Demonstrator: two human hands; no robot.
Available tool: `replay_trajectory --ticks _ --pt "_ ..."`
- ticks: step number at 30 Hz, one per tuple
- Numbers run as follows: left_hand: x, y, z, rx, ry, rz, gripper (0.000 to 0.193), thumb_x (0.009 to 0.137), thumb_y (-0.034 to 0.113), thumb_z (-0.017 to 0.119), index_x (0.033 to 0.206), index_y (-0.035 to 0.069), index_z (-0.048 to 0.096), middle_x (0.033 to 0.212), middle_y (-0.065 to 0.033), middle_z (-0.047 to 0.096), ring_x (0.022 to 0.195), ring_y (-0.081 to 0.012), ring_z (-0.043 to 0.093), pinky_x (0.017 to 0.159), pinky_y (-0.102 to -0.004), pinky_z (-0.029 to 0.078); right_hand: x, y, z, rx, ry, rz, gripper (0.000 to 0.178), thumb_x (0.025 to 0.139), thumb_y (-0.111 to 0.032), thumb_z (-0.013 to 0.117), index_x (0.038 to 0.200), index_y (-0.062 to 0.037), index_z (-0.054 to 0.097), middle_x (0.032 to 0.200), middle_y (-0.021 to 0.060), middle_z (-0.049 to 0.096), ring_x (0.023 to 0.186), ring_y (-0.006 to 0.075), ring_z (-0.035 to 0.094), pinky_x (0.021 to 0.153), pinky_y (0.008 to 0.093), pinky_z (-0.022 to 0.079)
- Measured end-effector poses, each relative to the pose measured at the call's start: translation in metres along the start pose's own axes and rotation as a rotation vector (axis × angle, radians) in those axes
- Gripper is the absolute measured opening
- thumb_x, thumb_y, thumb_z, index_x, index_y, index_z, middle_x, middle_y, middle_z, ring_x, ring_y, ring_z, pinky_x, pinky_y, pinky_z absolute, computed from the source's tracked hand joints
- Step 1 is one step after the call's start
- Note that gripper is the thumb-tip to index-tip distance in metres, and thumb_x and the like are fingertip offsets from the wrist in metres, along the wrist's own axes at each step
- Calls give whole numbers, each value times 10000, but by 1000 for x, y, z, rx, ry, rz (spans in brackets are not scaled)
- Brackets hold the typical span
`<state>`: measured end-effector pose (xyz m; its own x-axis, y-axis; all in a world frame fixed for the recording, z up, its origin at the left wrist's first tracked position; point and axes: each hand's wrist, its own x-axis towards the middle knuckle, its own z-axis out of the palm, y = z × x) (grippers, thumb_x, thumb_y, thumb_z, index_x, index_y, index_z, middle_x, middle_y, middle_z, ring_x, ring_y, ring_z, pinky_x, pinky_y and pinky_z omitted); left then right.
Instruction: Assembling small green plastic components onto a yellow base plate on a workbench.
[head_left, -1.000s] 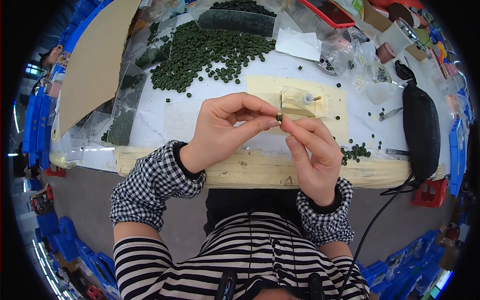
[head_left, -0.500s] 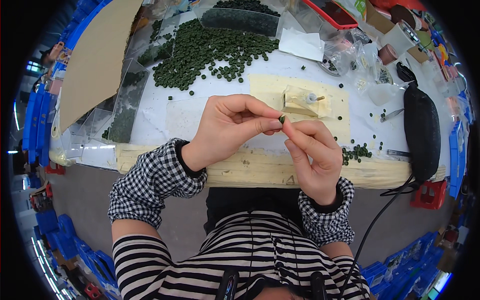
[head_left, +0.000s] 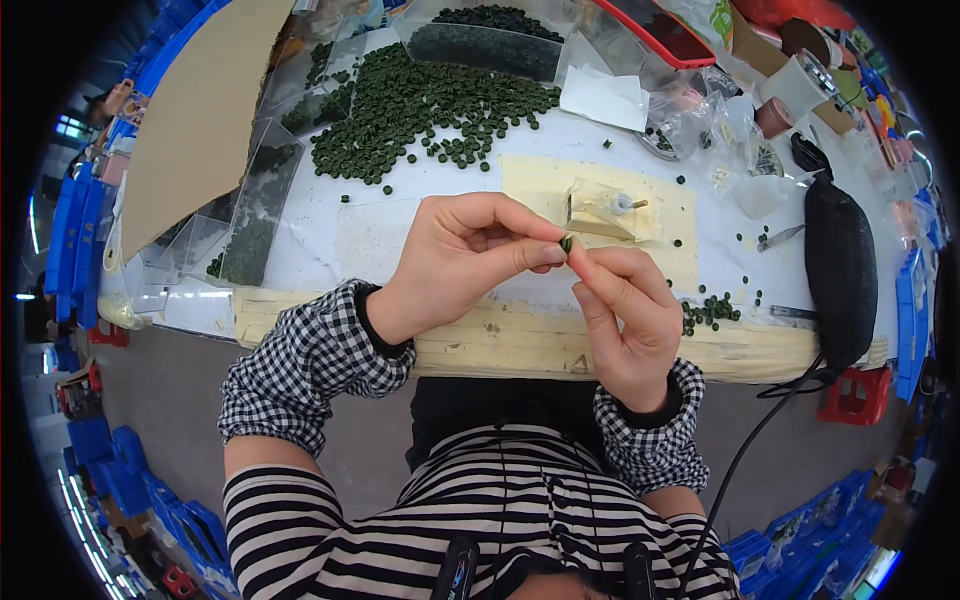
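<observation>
The held piece (head_left: 567,244) looks dark green, though too small to be sure; heaped pieces (head_left: 400,110) deep green; sleeve covers (head_left: 275,385) black-and-white checked; shirt (head_left: 500,490) striped black and off-white; cardboard (head_left: 200,120) plain tan; pouch (head_left: 838,270) black.

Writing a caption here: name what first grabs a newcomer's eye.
A big heap of small, round, dark-green pieces lies on the white tabletop's far side, left of centre. Centrally, the left hand pinches one dark-green disc beside the right hand. A long black pouch lies at the right.
</observation>
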<state>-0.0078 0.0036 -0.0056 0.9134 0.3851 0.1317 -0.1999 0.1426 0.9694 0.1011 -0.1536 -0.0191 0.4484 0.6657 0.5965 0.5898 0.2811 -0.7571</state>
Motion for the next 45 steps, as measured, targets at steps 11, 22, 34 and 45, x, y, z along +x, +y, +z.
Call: replay_trajectory --ticks 11,22,34,45 --pt "0 0 -1 6 -21 19 131 855 -71 641 986 -64 642 939 -157 684 858 -183 680 766 -277 578 1 -2 -2 -5 -1 9 343 810 84 658 1138 -14 677 966 96 638 795 168 608 684 236 485" --pt "-2 1 1 95 -8 76 148 856 -84 632 1001 -67 655 941 -160 684 848 -177 677 769 -272 575 0 -1 -1 -21 3 8 344 804 77 666 1134 -18 680 954 92 640 786 166 605 675 240 483" --pt "-4 -2 -1 72 -25 74 122 854 -89 631 970 -63 661 909 -159 685 811 -181 675 737 -274 577 -2 0 -1 -84 -17 -34 373 779 66 685 1135 -45 686 926 80 652 761 193 594 665 267 479" --pt "-4 -1 -1 90 -21 74 122 851 -94 631 966 -63 660 900 -157 683 807 -180 673 730 -272 574 -2 0 0 -97 -19 -42 372 769 67 690 1127 -35 687 926 82 650 741 194 587 641 269 472"
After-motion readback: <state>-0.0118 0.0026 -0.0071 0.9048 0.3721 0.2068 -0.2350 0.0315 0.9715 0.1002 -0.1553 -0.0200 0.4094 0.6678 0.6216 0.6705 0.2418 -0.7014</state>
